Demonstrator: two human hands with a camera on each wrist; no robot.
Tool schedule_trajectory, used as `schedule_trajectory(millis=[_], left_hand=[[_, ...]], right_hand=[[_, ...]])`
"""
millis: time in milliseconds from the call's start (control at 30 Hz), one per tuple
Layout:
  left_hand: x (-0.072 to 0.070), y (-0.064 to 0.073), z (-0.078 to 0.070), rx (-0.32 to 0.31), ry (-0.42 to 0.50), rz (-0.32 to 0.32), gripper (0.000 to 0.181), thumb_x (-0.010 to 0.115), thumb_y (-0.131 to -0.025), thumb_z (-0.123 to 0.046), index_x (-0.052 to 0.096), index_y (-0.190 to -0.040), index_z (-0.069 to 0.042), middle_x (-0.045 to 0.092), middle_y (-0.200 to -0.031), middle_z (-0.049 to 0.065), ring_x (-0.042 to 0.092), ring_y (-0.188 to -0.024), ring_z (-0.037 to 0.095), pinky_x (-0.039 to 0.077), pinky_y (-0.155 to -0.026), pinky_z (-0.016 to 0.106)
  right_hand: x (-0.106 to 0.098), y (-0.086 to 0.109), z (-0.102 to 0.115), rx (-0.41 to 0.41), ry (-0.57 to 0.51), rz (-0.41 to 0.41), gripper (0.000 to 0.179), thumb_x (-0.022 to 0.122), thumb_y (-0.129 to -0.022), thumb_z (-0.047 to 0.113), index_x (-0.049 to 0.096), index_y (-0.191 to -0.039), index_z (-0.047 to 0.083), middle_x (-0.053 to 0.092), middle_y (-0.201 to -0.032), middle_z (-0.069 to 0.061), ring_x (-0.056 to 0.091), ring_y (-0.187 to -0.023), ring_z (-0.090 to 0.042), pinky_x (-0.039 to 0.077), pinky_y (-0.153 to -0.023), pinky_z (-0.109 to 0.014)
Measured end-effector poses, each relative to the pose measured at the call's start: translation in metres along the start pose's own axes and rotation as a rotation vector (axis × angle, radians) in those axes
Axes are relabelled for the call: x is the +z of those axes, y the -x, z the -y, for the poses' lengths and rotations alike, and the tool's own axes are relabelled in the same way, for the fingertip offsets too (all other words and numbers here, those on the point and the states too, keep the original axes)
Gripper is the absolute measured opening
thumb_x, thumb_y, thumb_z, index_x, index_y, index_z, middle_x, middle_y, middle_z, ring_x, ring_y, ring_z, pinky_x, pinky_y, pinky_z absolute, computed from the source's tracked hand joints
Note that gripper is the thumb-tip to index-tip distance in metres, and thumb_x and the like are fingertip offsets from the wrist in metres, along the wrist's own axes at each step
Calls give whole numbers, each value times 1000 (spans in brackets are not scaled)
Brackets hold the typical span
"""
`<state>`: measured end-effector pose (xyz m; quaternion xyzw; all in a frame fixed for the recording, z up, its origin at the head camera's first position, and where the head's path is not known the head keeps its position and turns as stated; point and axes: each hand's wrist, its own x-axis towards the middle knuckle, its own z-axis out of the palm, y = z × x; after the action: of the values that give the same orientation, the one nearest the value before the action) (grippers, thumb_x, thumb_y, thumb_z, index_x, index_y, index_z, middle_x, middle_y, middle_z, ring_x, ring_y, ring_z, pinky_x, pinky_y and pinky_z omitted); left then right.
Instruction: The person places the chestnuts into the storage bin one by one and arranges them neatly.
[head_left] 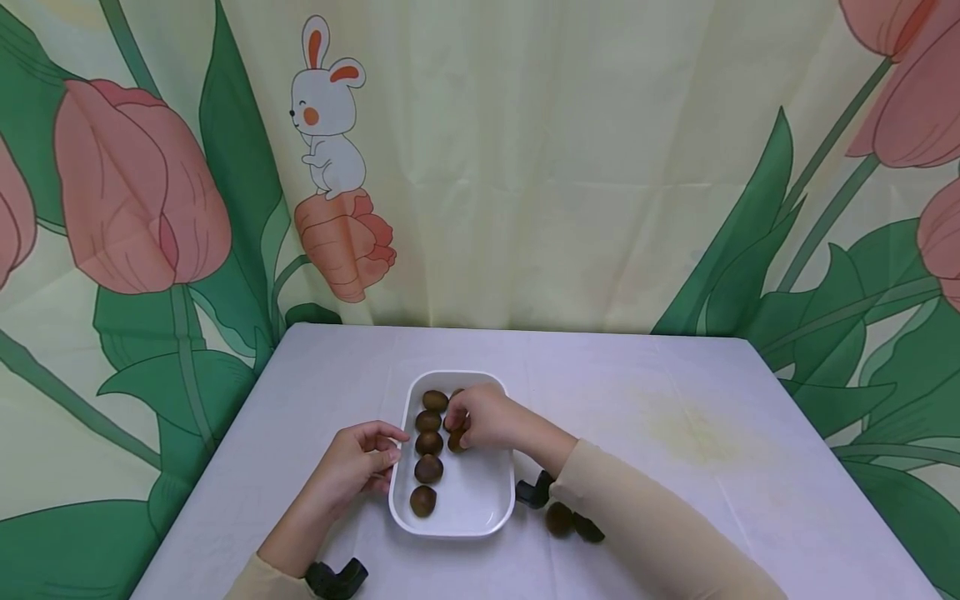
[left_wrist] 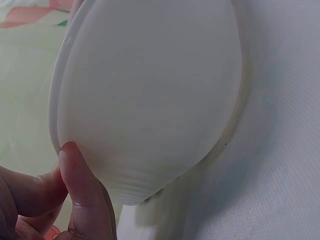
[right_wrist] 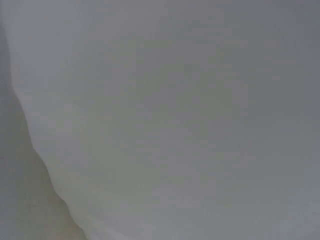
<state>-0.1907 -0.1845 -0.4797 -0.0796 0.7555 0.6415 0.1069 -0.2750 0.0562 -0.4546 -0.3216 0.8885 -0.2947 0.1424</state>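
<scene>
A white tray lies on the table with several brown chestnuts in it. One column of them, with a chestnut near its lower end, runs along the left side. My left hand holds the tray's left rim, its index fingertip at the edge; in the left wrist view the thumb lies against the outer wall. Inside the tray, my right hand pinches a chestnut beside that column. Its fingers partly hide other chestnuts. Only the pale tray wall fills the right wrist view.
Right of the tray, a chestnut and another dark one lie on the white tablecloth by the right sleeve. Black wrist mounts show at both wrists. A printed curtain hangs behind the table.
</scene>
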Motion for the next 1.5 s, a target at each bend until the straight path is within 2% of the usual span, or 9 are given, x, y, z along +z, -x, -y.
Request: schedule_trajectory(millis=[233,433,767,933,1167,1333,1500], left_hand=[[1,-1,0,-3,-3,-3,24,73,-95,6,75,-119,0,67,-89,10,65,-64,20,59,-53,30],[1,0,0,-2,3,-1,25,73,-95,7,75,-120,2,67,-89,10,64,-64,19,58,-52,29],[0,0,0,2,9,8,26,72,-95,6,74,-121,2,66,-88,9,64,-64,18,58,-52,28],[0,0,0,1,10,12,26,72,-95,6,74,-121,2,66,-89,9,64,-63,18,57,-52,28],[0,0,1,2,8,22,27,72,-95,6,73,-121,4,67,-88,8,63,-63,18,56,-51,28],[0,1,1,5,8,27,27,72,-95,5,72,-123,4,67,-88,9,64,-63,18,57,-51,28],[1,0,1,1,10,21,27,71,-95,6,72,-123,5,67,-88,9,64,-63,18,56,-51,28]], right_hand=[[2,1,3,4,31,-5,22,87,-78,-8,80,-95,5,77,-95,-5,70,-86,-19,56,-70,-23],[4,1,5,12,48,-24,18,89,-80,-2,80,-93,6,78,-91,-4,70,-83,-17,56,-70,-22],[4,2,6,22,57,-33,24,82,-79,-11,81,-96,7,76,-94,-4,66,-82,-13,55,-70,-23],[1,3,5,11,29,-37,22,81,-81,-10,81,-95,7,77,-94,-4,66,-83,-14,56,-73,-27],[-8,10,7,-33,-56,-38,23,77,-83,-11,81,-101,4,79,-98,-8,71,-85,-13,60,-77,-24],[-16,19,10,-10,-100,-19,24,75,-88,-7,81,-107,6,80,-104,-7,73,-92,-13,61,-82,-27],[-24,30,12,24,-117,-15,23,76,-90,-4,81,-109,9,81,-108,-6,73,-96,-12,62,-82,-28]])
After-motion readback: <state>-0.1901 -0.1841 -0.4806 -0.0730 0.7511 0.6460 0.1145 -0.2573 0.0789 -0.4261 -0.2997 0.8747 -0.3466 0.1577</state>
